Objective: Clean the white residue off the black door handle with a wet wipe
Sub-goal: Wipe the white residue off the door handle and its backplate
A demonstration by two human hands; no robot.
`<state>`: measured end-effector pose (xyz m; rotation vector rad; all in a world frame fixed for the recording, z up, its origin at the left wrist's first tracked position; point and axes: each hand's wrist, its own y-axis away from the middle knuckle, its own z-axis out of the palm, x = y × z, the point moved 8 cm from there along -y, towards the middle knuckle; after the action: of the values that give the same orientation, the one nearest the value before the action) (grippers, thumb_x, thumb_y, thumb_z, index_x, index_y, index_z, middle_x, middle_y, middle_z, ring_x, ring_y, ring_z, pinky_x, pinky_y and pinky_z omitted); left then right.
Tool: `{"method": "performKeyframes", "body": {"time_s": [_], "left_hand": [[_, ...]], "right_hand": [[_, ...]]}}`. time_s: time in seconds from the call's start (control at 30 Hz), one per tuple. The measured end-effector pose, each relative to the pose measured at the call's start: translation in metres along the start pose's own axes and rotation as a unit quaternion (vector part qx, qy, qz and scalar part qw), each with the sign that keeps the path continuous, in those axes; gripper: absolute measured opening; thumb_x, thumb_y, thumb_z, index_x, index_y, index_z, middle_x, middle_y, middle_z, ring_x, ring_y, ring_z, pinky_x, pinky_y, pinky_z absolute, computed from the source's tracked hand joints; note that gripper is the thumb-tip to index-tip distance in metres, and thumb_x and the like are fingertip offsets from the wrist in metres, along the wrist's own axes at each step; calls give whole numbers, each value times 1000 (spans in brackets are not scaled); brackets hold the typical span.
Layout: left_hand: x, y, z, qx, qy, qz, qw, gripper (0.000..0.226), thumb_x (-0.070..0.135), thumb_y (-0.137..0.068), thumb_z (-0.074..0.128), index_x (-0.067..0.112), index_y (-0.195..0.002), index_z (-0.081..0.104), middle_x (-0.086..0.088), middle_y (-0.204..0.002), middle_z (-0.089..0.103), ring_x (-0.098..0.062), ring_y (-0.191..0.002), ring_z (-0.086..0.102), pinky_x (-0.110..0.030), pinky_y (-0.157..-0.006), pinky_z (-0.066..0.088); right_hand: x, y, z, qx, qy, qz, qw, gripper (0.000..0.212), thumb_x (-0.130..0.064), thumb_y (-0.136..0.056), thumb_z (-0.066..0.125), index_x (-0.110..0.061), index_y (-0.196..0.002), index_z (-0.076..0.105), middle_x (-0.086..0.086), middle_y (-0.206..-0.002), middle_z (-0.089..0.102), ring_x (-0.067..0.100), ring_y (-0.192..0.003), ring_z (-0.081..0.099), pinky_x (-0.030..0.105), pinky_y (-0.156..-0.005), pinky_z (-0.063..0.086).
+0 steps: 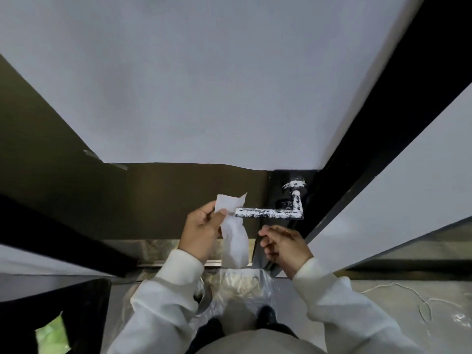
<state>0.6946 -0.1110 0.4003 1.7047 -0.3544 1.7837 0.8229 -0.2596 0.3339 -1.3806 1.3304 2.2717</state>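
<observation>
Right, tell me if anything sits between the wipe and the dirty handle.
Nothing visible does. The left hand pinches the wet wipe just beside the free end of the door handle, with only open air between. The right hand hovers below the lever, not blocking it.

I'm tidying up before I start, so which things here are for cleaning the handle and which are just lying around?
For the job:
door handle, covered in white residue
wet wipe, held in the left hand
right hand, holding nothing

Lying about:
plastic bag on the floor
white cord on the floor
</observation>
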Motion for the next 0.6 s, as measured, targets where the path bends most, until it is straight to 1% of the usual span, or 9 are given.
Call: {"method": "performKeyframes", "body": {"time_s": [0.1, 0.17, 0.23, 0.27, 0.33, 0.4, 0.5, 0.53, 0.6], "left_hand": [[10, 0, 9, -9, -6, -8, 1000, 31, 9, -101, 52, 20, -91, 79, -11, -89, 73, -30, -84, 64, -44, -76, 49], [14, -1, 14, -17, -22, -17, 999, 30, 12, -101, 52, 20, -91, 79, -14, -87, 69, -30, -82, 59, -46, -74, 45], [20, 0, 17, -35, -53, -3, 998, 29, 14, -101, 51, 22, -96, 79, -11, -91, 71, -28, -83, 61, -45, -75, 46], [24, 1, 18, -48, -79, 13, 996, 30, 14, -101, 51, 24, -99, 79, -6, -96, 75, -25, -87, 65, -45, -79, 49], [28, -1, 17, -64, -126, 48, 989, 29, 17, -99, 52, 26, -104, 79, 2, -107, 78, -20, -102, 70, -48, -93, 54], [28, -2, 15, -65, -143, 60, 986, 29, 21, -96, 52, 25, -104, 80, 2, -110, 78, -22, -110, 69, -55, -98, 53], [23, -1, 15, -45, -79, 18, 996, 29, 15, -97, 51, 12, -93, 79, -9, -106, 77, -30, -105, 70, -63, -95, 52], [21, 0, 16, -36, -39, -9, 999, 30, 13, -98, 51, 8, -85, 77, -13, -100, 76, -32, -99, 69, -62, -93, 51], [21, 2, 20, -21, 28, -54, 998, 35, 16, -101, 50, 7, -77, 74, -17, -88, 71, -31, -90, 67, -51, -86, 54]], "right_hand": [[6, -1, -12, 18, -24, 9, 1000, 20, -11, -98, 57, -4, -83, 68, 6, -58, 58, 11, -39, 45, 18, -43, 35], [13, 0, -21, 42, -56, 15, 997, 21, -11, -97, 57, -4, -81, 69, 7, -56, 58, 13, -39, 45, 19, -44, 34], [21, 2, -25, 53, -71, 27, 996, 22, -14, -97, 59, -4, -80, 69, 6, -55, 58, 14, -39, 47, 21, -47, 34], [25, 4, -27, 56, -75, 33, 995, 22, -16, -96, 61, -4, -79, 69, 6, -54, 57, 15, -40, 47, 22, -48, 34], [31, 4, -29, 68, -83, 42, 993, 22, -19, -94, 64, -5, -79, 69, 7, -55, 56, 16, -39, 47, 22, -48, 34], [35, 3, -31, 79, -96, 48, 991, 22, -20, -94, 65, -4, -79, 68, 7, -54, 55, 16, -38, 47, 23, -49, 32], [37, 2, -29, 83, -116, 52, 988, 23, -20, -95, 63, -3, -79, 66, 7, -52, 52, 16, -37, 43, 23, -51, 26], [39, 2, -29, 84, -118, 54, 988, 23, -20, -95, 63, -4, -79, 65, 6, -52, 52, 15, -38, 42, 22, -51, 25], [41, 3, -29, 85, -112, 59, 988, 24, -23, -95, 63, -5, -78, 66, 5, -52, 52, 14, -39, 42, 22, -51, 27]]}}
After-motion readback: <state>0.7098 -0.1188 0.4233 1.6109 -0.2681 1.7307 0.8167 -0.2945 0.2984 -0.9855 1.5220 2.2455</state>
